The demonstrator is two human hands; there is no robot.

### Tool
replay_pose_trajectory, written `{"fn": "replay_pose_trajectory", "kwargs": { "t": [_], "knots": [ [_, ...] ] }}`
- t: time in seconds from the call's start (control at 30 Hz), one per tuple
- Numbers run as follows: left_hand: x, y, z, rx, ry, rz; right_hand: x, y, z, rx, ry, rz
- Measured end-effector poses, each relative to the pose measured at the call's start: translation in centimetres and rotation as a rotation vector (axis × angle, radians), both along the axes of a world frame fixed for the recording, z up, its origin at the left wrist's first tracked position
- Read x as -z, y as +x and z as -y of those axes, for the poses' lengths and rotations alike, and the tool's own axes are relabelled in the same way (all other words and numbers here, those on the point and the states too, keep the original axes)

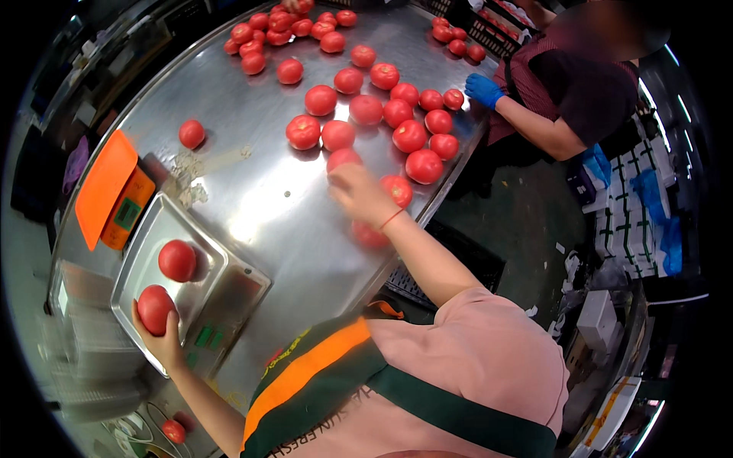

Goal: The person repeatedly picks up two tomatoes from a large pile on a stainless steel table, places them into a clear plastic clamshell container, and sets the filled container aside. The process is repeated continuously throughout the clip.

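Observation:
My left hand [163, 340] is wrapped around a large red tomato [156, 309] at the near end of the metal tray [137, 278] of a weighing scale. A second tomato [177, 260] rests on that tray just beyond it. Across the steel table, my right hand [360, 192] has its fingers curled against the near side of another tomato [343, 158], partly covering it. More tomatoes surround this hand: one [396, 191] sits just right of the wrist, and one [371, 233] shows partly beneath the forearm.
Loose tomatoes [366, 110] spread over the steel table [282, 237]. An orange scale [107, 191] stands at the left, behind clear stacked containers [99, 343]. At the far right, a co-worker's blue-gloved hand [483, 90] is at the table edge, near a black crate [489, 34].

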State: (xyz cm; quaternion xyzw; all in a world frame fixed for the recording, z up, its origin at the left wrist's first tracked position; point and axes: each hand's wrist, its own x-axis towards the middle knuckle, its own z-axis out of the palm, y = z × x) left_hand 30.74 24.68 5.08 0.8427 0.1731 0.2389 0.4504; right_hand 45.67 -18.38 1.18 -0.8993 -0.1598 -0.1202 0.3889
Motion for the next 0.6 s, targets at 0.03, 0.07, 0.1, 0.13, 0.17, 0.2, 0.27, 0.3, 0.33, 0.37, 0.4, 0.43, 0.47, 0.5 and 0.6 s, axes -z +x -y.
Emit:
{"fn": "replay_pose_trajectory", "kwargs": {
  "t": [0.03, 0.07, 0.1, 0.13, 0.17, 0.2, 0.27, 0.3, 0.33, 0.37, 0.4, 0.43, 0.47, 0.5, 0.6],
  "knots": [
    [-1.0, -0.4, 2.2, 0.040, -0.078, 0.077, 0.4, 0.7, 1.3, 0.044, 0.043, -0.020],
    [-2.1, 0.0, 5.5, 0.149, -0.173, 0.111, 0.8, 1.2, 2.4, 0.083, 0.080, -0.042],
    [-3.1, 0.6, 9.4, 0.272, -0.367, 0.063, 1.1, 1.5, 3.3, 0.150, 0.018, -0.002],
    [-3.1, 2.0, 11.9, 0.431, -0.186, 0.068, 1.3, 1.9, 4.0, 0.215, -0.038, 0.039],
    [-2.5, 3.4, 14.4, 0.499, -0.004, -0.007, 1.4, 2.2, 5.0, 0.283, -0.103, 0.082],
    [-1.0, 4.7, 15.9, 0.586, 0.185, -0.033, 2.1, 3.2, 6.6, 0.321, -0.169, 0.217],
    [2.4, 7.1, 19.2, 0.655, 0.114, -0.058, 1.8, 4.8, 9.9, 0.434, -0.189, 0.274],
    [4.2, 7.9, 20.2, 0.672, 0.082, -0.088, 0.6, 5.1, 11.8, 0.508, -0.156, 0.196],
    [5.3, 8.4, 21.2, 0.700, 0.112, -0.068, 1.6, 5.5, 14.7, 0.673, -0.230, 0.204],
    [6.3, 8.9, 22.0, 0.732, 0.140, -0.048, 3.0, 5.6, 17.5, 0.839, -0.308, 0.209],
    [7.5, 9.1, 22.4, 0.740, 0.184, -0.064, 3.3, 5.4, 19.1, 0.878, -0.294, 0.028],
    [8.4, 9.0, 22.6, 0.748, 0.230, -0.081, 3.6, 5.2, 20.4, 0.913, -0.276, -0.155],
    [8.9, 9.0, 22.8, 0.753, 0.275, -0.099, 5.5, 5.5, 21.8, 0.866, -0.130, -0.126],
    [8.8, 9.0, 22.9, 0.752, 0.305, -0.101, 6.6, 5.9, 23.2, 0.865, -0.030, -0.089],
    [6.4, 7.9, 22.2, 0.706, 0.366, -0.088, 5.5, 7.4, 22.0, 0.826, 0.332, 0.062]
  ]
}}
